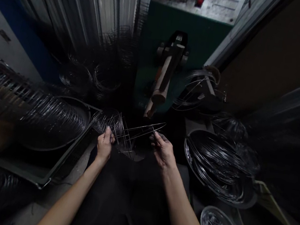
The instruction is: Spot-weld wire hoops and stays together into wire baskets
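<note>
Between my two hands is a thin metal wire frame (136,128), made of a narrow hoop with straight wires crossing it. My left hand (104,144) is closed in a pinch on the frame's left end. My right hand (163,148) pinches the hoop near its right end, thumb and fingers together. The frame hangs over my dark-clothed lap, just below the electrode arms (161,88) of a green machine (200,41). Behind my left hand lies a bundle of bent wire pieces (107,120), partly hidden by the frame.
To the right, a round basin (189,151) holds many wire hoops; below it stands a bowl (204,217) of short wire pieces. At left, stacked wire racks (55,115) fill a tray over a dark crate (44,179). Wire coils (104,79) lie beyond.
</note>
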A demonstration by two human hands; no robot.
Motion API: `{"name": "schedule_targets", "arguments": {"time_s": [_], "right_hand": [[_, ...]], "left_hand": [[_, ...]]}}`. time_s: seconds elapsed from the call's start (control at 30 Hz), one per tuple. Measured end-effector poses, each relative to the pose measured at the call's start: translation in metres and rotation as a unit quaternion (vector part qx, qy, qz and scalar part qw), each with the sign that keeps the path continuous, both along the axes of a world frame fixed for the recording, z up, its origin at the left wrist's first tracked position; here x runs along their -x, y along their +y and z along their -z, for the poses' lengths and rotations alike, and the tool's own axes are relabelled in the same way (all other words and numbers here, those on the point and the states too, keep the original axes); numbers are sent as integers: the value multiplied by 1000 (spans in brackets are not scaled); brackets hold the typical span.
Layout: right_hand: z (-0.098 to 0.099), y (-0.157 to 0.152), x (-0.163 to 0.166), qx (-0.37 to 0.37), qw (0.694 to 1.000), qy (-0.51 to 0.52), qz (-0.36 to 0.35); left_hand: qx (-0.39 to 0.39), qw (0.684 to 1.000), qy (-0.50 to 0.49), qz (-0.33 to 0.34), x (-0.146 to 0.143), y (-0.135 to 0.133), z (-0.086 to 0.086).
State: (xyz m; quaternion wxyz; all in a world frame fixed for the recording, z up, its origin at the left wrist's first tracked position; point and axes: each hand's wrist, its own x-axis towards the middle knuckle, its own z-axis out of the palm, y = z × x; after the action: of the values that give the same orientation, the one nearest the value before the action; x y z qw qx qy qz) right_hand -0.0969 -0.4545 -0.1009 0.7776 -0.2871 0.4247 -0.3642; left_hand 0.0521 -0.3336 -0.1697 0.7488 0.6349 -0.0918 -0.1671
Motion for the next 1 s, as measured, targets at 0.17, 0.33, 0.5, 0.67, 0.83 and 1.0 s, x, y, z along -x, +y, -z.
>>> {"name": "schedule_targets", "arguments": {"time_s": [0.17,0.33,0.5,0.67,0.83,1.0], "right_hand": [[-5,-3,-12,7,1000,11,-17],[-9,-4,-20,-9,1000,9,-11],[-5,-6,-24,5,1000,3,-8],[-6,-7,-28,1,1000,4,2],[-12,-7,-34,-30,999,14,29],[-19,-7,-40,-43,998,20,46]], "left_hand": [[-45,999,-17,9,-13,-1,2],[-86,996,-29,12,-15,-4,-4],[-71,997,-33,23,-14,-7,-13],[-70,997,-20,33,-16,-11,-16],[-48,998,5,40,-21,-15,-18],[-14,999,31,43,-24,-19,-21]]}}
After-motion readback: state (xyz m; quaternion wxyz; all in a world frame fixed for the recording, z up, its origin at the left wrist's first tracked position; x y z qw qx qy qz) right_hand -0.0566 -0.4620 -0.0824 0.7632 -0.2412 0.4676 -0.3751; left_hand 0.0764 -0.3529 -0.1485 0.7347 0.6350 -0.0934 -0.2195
